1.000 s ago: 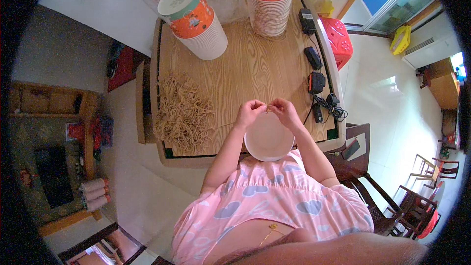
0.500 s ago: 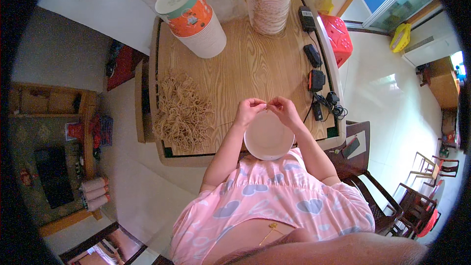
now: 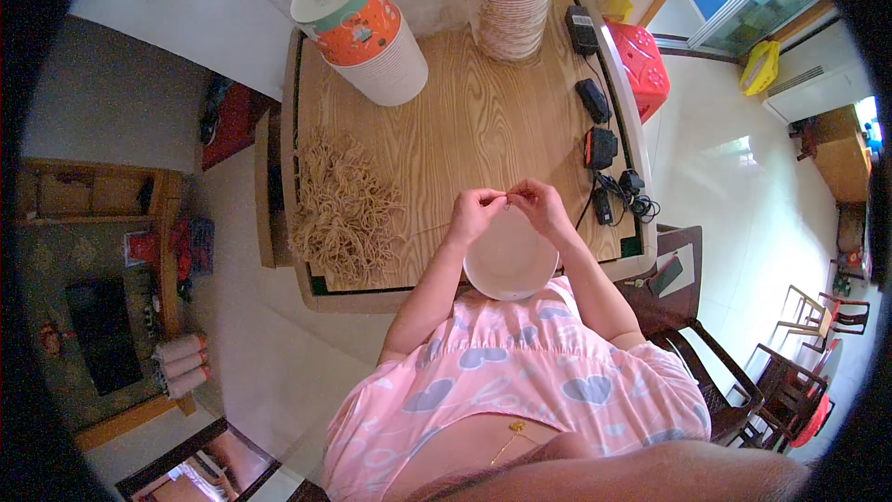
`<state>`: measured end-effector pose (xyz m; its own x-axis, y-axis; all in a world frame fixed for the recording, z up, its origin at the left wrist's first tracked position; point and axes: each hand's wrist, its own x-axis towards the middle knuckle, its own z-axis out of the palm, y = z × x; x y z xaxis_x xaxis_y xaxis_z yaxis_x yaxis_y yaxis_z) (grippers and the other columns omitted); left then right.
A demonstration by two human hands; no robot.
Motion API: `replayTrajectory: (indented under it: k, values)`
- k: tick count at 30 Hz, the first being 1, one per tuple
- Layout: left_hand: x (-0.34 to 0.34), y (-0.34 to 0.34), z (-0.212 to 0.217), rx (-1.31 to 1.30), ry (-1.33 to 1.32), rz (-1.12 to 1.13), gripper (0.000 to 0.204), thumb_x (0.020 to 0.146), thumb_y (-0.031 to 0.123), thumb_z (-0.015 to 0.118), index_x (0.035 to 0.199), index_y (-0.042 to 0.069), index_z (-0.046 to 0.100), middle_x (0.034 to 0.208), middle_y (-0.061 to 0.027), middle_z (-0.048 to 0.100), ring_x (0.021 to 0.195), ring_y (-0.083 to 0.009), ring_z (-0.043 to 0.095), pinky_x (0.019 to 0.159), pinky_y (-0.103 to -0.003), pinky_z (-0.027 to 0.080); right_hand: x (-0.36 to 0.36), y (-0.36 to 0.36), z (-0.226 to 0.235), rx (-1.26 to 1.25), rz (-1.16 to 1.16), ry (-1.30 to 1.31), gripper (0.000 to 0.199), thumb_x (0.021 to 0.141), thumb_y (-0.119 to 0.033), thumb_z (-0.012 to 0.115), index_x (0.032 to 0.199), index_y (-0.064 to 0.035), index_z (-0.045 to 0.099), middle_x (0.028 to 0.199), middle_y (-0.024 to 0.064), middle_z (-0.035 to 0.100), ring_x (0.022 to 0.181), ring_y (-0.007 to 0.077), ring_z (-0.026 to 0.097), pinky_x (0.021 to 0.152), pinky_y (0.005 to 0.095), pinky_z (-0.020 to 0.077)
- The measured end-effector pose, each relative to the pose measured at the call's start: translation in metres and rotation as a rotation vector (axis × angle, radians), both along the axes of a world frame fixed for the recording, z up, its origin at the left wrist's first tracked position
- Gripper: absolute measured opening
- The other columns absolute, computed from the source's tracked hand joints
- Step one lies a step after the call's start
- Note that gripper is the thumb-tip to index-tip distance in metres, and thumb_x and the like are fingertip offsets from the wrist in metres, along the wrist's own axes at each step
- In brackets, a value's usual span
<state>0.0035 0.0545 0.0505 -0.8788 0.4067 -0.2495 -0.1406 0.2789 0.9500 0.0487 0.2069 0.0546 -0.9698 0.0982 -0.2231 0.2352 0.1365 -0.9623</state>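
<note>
Both hands, left [image 3: 474,214] & right [image 3: 542,204], pinch thin tan string [image 3: 507,193] over white bowl [image 3: 509,260].

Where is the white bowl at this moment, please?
In the head view, the white bowl sits at the table's near edge, just below both hands, right of the pile of tan strings.

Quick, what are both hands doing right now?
Left hand: pinched shut on a thin string above the bowl.
Right hand: pinched shut on the string too.

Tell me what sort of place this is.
Likely a home room used for piecework: a wooden table bears tall stacks of paper cups and a heap of tan strings, with chairs on tiled floor.
</note>
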Motion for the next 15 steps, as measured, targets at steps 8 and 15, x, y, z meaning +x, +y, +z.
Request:
replayTrajectory:
  k: [8, 15]
  values:
    - [0.002, 0.001, -0.006, -0.011, 0.013, 0.025, 0.013, 0.077, 0.01, 0.061, 0.083, -0.002, 0.065, 0.072, -0.0056, 0.065, 0.065, -0.0087, 0.058, 0.059, -0.023, 0.046, 0.003, 0.003, -0.001, 0.078, -0.013, 0.051, 0.011, 0.079, -0.009, 0.061, 0.082, 0.0004, 0.06, 0.074, 0.0076, 0.063, 0.067, 0.0125, 0.057, 0.063, 0.0262, 0.0464]
    - [0.001, 0.003, 0.004, -0.034, -0.009, 0.009, 0.013, 0.077, 0.011, 0.062, 0.082, -0.001, 0.064, 0.071, -0.0051, 0.065, 0.064, -0.0083, 0.058, 0.058, -0.023, 0.046, 0.003, 0.002, 0.0, 0.055, -0.024, 0.049, 0.011, 0.079, -0.01, 0.061, 0.082, 0.0007, 0.059, 0.072, 0.0078, 0.062, 0.067, 0.0134, 0.057, 0.063, 0.027, 0.0467]
